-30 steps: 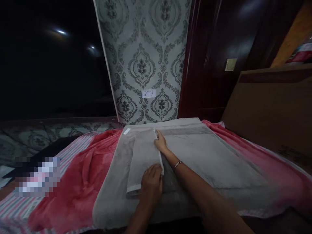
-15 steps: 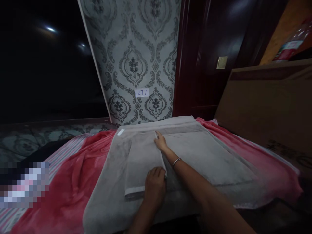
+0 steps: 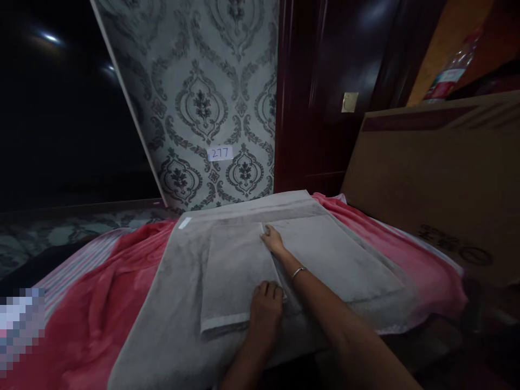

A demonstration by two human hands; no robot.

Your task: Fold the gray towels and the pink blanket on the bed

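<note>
A grey towel [image 3: 235, 271], folded into a flat rectangle with a pale hem at its near end, lies on a larger spread grey cloth [image 3: 162, 314]. My left hand [image 3: 266, 311] is closed on the towel's right edge at the near corner, fingers curled over it. Farther off, my right hand [image 3: 273, 241], with a bracelet at the wrist, pinches the same edge near its far corner. To the right of both hands lies a flat, paler grey folded cloth [image 3: 329, 254]. My fingertips are partly hidden by the fabric.
Red-pink cloth [image 3: 125, 287] lies under the grey on both sides, over a striped sheet [image 3: 77, 260]. A large cardboard box [image 3: 430, 179] stands at the right, with a bottle [image 3: 450, 76] behind its top edge. A dark screen [image 3: 69, 119] is at the left.
My view has turned slightly right. Both hands, still on the towel's edge, have shifted a little to the right over the spread cloth, and the folded towel looks wider.
</note>
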